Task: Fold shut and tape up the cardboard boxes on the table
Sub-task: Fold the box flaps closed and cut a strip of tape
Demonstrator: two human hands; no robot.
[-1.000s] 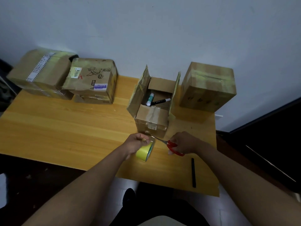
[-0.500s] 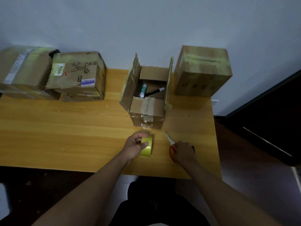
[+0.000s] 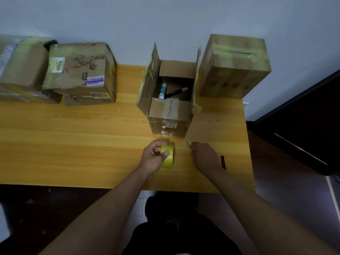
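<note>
The right hand point(image 3: 205, 156) hides the scissors point(image 3: 189, 144) except their tip; the leftmost box point(image 3: 20, 70) is cut off.

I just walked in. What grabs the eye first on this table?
The open cardboard box in the middle, flaps up, with a marker and a glue stick inside. In front of it, the left hand grips a yellow tape roll, while the right hand covers scissors. Closed boxes stand along the wall.
</note>
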